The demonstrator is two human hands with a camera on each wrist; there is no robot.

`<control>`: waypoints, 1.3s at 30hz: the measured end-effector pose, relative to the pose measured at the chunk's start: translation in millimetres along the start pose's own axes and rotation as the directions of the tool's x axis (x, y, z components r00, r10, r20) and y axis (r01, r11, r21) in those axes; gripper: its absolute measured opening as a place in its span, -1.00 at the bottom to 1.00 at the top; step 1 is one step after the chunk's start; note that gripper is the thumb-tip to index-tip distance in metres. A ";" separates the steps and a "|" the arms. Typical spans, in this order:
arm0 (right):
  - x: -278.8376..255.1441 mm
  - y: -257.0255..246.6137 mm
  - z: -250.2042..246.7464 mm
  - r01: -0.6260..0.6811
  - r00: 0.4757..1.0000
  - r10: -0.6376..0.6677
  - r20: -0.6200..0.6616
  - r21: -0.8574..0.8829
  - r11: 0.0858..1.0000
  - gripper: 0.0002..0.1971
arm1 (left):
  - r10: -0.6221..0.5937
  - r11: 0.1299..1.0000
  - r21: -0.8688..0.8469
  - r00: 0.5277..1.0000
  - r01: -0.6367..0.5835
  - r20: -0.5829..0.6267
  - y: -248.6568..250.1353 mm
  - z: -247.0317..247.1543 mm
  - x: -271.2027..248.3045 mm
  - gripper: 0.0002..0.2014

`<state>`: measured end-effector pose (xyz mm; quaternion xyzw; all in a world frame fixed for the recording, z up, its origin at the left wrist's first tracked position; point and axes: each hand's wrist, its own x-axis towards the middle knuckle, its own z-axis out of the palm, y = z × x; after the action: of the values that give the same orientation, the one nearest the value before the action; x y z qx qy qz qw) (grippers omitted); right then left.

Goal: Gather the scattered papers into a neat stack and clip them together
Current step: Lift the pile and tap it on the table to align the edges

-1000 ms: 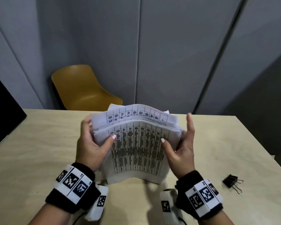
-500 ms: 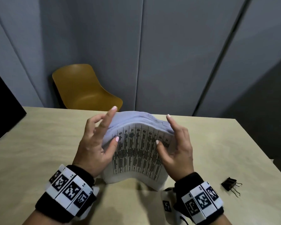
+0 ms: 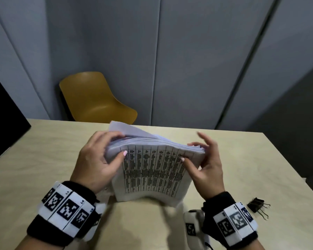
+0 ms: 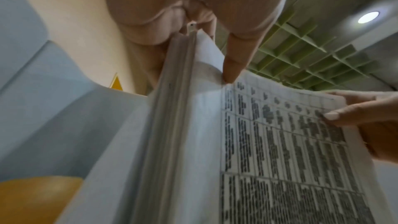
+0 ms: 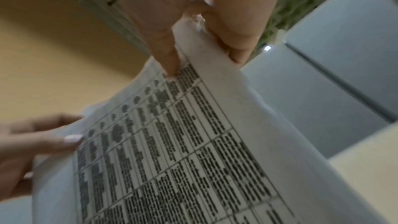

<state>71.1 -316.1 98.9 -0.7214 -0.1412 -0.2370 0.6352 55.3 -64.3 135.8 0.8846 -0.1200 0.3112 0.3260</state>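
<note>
Here the thick stack of white printed-table papers point(image 3: 153, 170) stands on its lower edge on the pale wooden bench point(image 3: 43, 159), top edges uneven. The left hand point(image 3: 96, 159) and right hand point(image 3: 204, 165) grasp its sides, thumbs on the front sheet. A black metal binder clip point(image 3: 256, 206) lies well apart on the right.

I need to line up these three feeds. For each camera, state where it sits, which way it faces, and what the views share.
Head: worn on the head, looks forward and down at the table, both hands, left hand, right hand, and wristbands.
Left wrist: looks up along the left hand at the papers and ceiling.
Right wrist: looks up along the right hand at the papers.
Shared: all show the papers; each wrist view shows the other hand.
</note>
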 end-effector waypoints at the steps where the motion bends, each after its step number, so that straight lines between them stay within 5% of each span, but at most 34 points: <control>1: -0.9 5.2 -4.1 -0.080 0.997 0.080 0.004 0.080 0.994 -0.19 | -0.005 1.000 -0.003 1.000 0.005 0.014 -3.5 -0.9 -1.5 -0.43; 4: -2.8 16.6 -5.1 -0.215 0.974 0.198 0.112 0.163 0.963 -0.25 | 0.051 0.999 -0.009 0.984 -0.050 0.168 -4.6 -1.4 -3.2 -0.21; 8: -0.1 11.9 5.8 -0.163 0.976 0.146 0.162 0.096 0.982 -0.72 | 0.072 0.997 0.008 0.990 -0.074 0.120 3.1 -5.1 3.3 -0.37; 13: -0.5 14.9 2.8 -0.182 0.977 0.167 0.135 0.109 0.977 -0.62 | 0.011 0.992 -0.127 1.000 -0.013 -0.016 8.1 -1.2 12.9 -0.77; 17: -2.4 20.5 2.4 -0.265 0.962 0.248 0.115 0.156 0.952 -0.64 | -0.216 0.932 -0.309 0.975 0.190 -0.053 -4.0 1.3 11.4 -0.83; 21: -1.9 20.1 3.8 -0.301 0.952 0.287 0.107 0.154 0.941 -0.73 | -0.246 0.674 -0.668 0.948 0.315 0.200 -21.8 -7.1 4.4 -0.39; 25: -0.9 20.4 2.7 -0.297 0.955 0.289 0.068 0.203 0.933 -0.76 | -0.184 0.659 -0.655 0.924 0.369 0.336 -24.2 -2.8 -12.4 0.15; 30: 0.6 21.4 3.0 -0.344 0.937 0.345 0.044 0.267 0.900 -0.82 | -0.139 0.553 -0.741 0.919 0.381 0.369 -25.9 16.8 -33.4 0.27; 33: 2.5 18.9 6.2 -0.333 0.938 0.346 0.008 0.295 0.896 -0.81 | -0.191 0.639 -0.648 0.902 0.414 0.387 -13.2 24.4 -33.5 0.17; 36: 4.7 9.9 12.5 -0.293 0.952 0.308 0.002 0.308 0.905 -0.82 | -0.303 0.778 -0.517 0.934 0.358 0.191 -7.0 32.8 -23.4 -0.37; 39: 4.0 0.9 9.1 -0.253 0.967 0.252 0.045 0.320 0.913 -0.78 | -0.375 0.767 -0.522 0.921 0.374 0.109 -12.9 29.1 -15.4 -0.69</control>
<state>76.5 -307.6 99.5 -0.6202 -0.0847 -0.1254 0.7697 62.4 -73.3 102.4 0.7646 -0.0226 0.1948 0.6139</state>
